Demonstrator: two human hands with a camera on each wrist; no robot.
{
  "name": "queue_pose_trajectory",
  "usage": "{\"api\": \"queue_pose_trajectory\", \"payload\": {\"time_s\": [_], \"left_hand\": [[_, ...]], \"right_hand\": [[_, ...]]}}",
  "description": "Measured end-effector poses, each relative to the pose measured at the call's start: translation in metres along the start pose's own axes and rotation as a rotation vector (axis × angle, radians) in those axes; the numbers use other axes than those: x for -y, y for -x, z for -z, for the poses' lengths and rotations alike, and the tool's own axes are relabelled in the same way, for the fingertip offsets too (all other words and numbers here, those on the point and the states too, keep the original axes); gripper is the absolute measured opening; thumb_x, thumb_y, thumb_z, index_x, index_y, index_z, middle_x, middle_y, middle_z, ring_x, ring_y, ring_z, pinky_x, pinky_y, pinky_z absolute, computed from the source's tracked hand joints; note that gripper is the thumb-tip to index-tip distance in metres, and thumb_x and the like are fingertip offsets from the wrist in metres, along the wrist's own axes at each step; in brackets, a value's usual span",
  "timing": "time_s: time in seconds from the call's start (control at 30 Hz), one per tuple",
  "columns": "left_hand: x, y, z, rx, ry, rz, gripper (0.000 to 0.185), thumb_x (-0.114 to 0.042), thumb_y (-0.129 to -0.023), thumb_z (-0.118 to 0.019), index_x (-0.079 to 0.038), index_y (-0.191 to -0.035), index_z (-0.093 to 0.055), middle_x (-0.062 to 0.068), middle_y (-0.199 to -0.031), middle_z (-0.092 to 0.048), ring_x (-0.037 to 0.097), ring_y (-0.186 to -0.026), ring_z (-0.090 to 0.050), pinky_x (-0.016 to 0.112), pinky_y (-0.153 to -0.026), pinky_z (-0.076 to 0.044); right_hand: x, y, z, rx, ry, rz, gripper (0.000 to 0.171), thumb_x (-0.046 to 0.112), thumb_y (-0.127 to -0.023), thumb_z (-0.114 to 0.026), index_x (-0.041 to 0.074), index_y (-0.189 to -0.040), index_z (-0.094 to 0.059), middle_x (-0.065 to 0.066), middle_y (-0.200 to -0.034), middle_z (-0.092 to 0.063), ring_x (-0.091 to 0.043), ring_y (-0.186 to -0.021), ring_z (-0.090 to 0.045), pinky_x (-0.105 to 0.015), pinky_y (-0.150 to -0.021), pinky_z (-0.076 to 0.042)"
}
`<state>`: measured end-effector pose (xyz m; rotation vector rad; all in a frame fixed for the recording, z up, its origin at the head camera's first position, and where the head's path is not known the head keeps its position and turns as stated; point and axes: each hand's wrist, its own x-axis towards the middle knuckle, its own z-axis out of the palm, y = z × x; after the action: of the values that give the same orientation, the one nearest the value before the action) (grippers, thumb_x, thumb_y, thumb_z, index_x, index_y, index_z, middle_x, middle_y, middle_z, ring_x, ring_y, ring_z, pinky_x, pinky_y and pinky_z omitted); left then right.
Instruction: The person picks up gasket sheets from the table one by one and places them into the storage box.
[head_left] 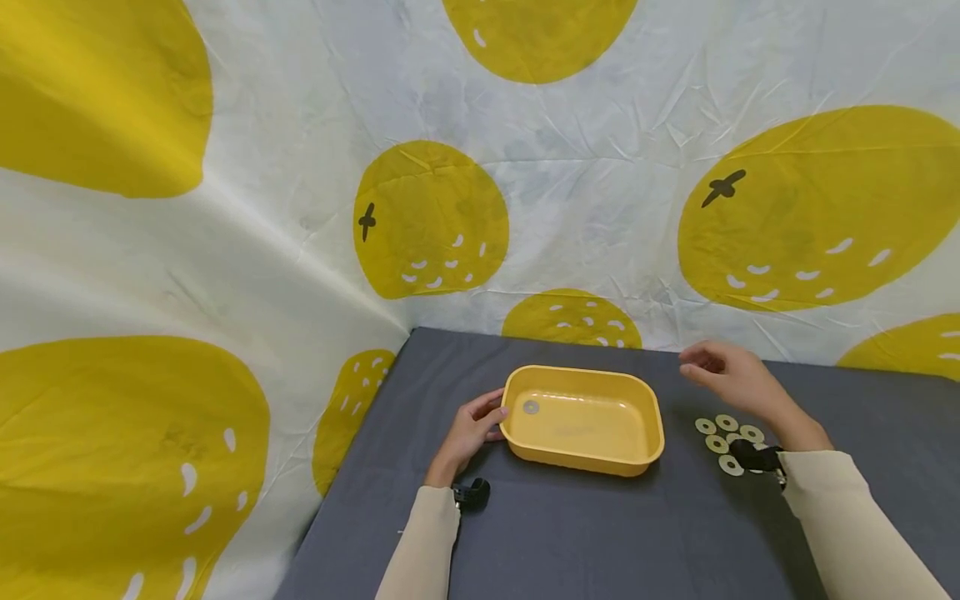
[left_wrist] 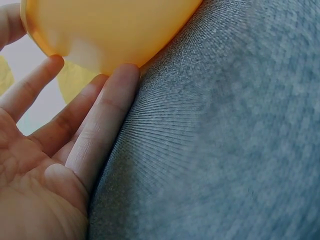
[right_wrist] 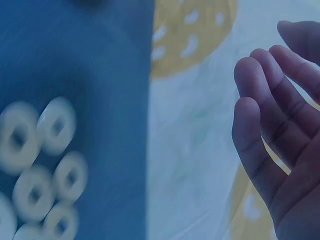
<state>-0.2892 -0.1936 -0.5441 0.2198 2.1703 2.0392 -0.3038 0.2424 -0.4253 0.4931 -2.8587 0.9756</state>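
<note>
Your left hand (head_left: 472,429) rests with straight fingers against the yellow tray (head_left: 581,454) at its 9 o'clock side; push harder and the tray could slide across the counter (head_left: 600,533). One washer (head_left: 531,407) lies inside. At 3 o'clock, your right hand (head_left: 731,379) hovers released, holding nothing, above the loose washers (head_left: 726,433); a careless sweep could scatter them.
</note>
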Motion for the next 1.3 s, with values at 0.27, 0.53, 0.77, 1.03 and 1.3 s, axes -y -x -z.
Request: {"api": "queue_pose_trajectory", "payload": {"time_s": [0.27,0.53,0.77,1.03,1.3], "left_hand": [[0.0,-0.001,0.0,-0.005,0.007,0.001,0.049,-0.031,-0.1,-0.069,-0.022,-0.147,-0.058,0.016,-0.137,-0.064,0.021,-0.11,-0.07,0.036,-0.087,-0.064],[-0.002,0.001,-0.001,-0.01,-0.012,0.006,0.049,-0.034,-0.099,-0.07,-0.026,-0.146,-0.058,0.014,-0.136,-0.065,0.021,-0.11,-0.071,0.037,-0.087,-0.064],[-0.002,0.001,-0.001,-0.007,-0.014,0.004,0.049,-0.033,-0.099,-0.069,-0.026,-0.146,-0.058,0.015,-0.136,-0.064,0.021,-0.11,-0.071,0.036,-0.087,-0.064],[-0.002,0.0,-0.001,-0.017,-0.011,0.003,0.049,-0.033,-0.099,-0.07,-0.025,-0.145,-0.059,0.015,-0.136,-0.065,0.021,-0.109,-0.071,0.036,-0.087,-0.064],[-0.003,0.002,-0.001,-0.009,-0.009,0.002,0.049,-0.034,-0.099,-0.069,-0.024,-0.146,-0.058,0.015,-0.137,-0.064,0.021,-0.11,-0.071,0.038,-0.088,-0.064]], "right_hand": [[-0.05,0.034,0.003,-0.001,0.064,-0.116,0.04,0.032,-0.103,-0.064,-0.001,-0.126,-0.065,-0.018,-0.105,-0.071,-0.02,-0.085,-0.064,-0.031,-0.064,-0.052],[-0.083,0.057,-0.001,0.004,0.082,-0.138,0.036,0.025,-0.101,-0.067,-0.004,-0.122,-0.067,-0.014,-0.099,-0.07,-0.008,-0.078,-0.061,-0.029,-0.06,-0.049],[-0.105,0.066,-0.001,0.025,0.099,-0.155,0.035,0.023,-0.096,-0.074,-0.004,-0.118,-0.069,-0.004,-0.091,-0.066,0.002,-0.073,-0.052,-0.024,-0.06,-0.044],[-0.115,0.066,-0.002,0.086,0.116,-0.178,0.033,0.023,-0.091,-0.078,-0.002,-0.112,-0.072,-0.004,-0.091,-0.065,-0.002,-0.074,-0.05,-0.024,-0.064,-0.041],[-0.115,0.062,-0.006,0.081,0.095,-0.238,0.032,0.022,-0.09,-0.079,-0.003,-0.107,-0.07,-0.006,-0.089,-0.064,-0.015,-0.078,-0.052,-0.027,-0.066,-0.041]]}}
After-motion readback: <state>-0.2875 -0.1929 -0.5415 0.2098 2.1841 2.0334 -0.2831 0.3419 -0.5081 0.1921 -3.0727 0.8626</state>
